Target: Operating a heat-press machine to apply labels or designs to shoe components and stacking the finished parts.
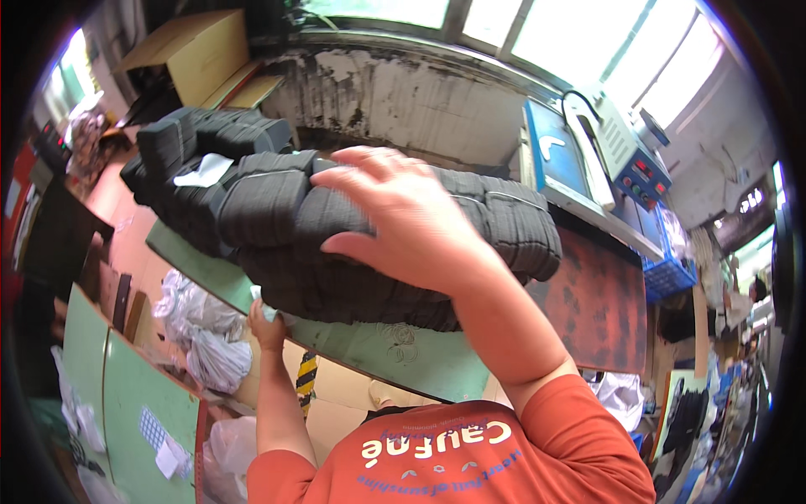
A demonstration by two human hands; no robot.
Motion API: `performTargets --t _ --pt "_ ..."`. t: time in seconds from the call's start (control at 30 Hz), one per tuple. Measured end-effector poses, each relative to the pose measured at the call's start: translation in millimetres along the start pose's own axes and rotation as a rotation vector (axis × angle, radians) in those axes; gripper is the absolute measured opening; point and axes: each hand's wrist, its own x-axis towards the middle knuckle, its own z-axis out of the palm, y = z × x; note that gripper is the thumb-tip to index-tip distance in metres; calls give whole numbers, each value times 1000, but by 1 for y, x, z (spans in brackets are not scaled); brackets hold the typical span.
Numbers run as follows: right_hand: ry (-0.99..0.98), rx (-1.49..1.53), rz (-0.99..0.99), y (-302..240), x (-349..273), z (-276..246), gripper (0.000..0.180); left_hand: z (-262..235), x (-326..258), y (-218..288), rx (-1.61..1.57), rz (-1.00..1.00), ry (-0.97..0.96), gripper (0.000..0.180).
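Dark grey, ribbed fabric bundles (269, 202), bound with thin bands, are stacked in a long pile on a green table (403, 353). Over the front of the pile, my right hand (390, 202) is spread open, its fingers slightly blurred. It seems to be over or against the bundles; whether it touches them I cannot tell. My left hand (269, 328) is low at the table's near edge, closed on a small white slip (263, 304). A larger white paper (204, 170) rests on the bundles farther left.
Several loose bands (401, 340) lie on the green table. At the right, a blue machine (571, 160) with a control box stands beyond a worn reddish board (592, 294). Cardboard boxes (197, 63) are at the back left. White plastic bags (214, 344) sit below the table's left side.
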Motion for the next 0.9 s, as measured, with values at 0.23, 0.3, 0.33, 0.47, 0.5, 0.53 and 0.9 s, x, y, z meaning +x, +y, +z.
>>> performTargets --t 0.23,0.3,0.33,0.47,0.5,0.53,0.9 --pt "267 28 780 115 -133 -96 59 -84 16 71 -143 50 376 33" --pt "75 145 957 142 -163 -94 75 -133 17 160 -224 168 503 19" --pt "-40 219 1017 146 -169 -93 80 -153 14 207 -345 307 460 17" --pt "2 603 1082 159 -189 -81 75 -170 2 371 -327 950 163 14" --pt "-25 625 1067 158 -185 -80 75 -161 0 396 -297 999 83 21" --pt "-46 643 1057 153 -180 -78 76 -153 -3 413 -169 994 3 34" --pt "477 1620 563 126 -272 -83 79 -117 -86 518 -191 963 -372 66"
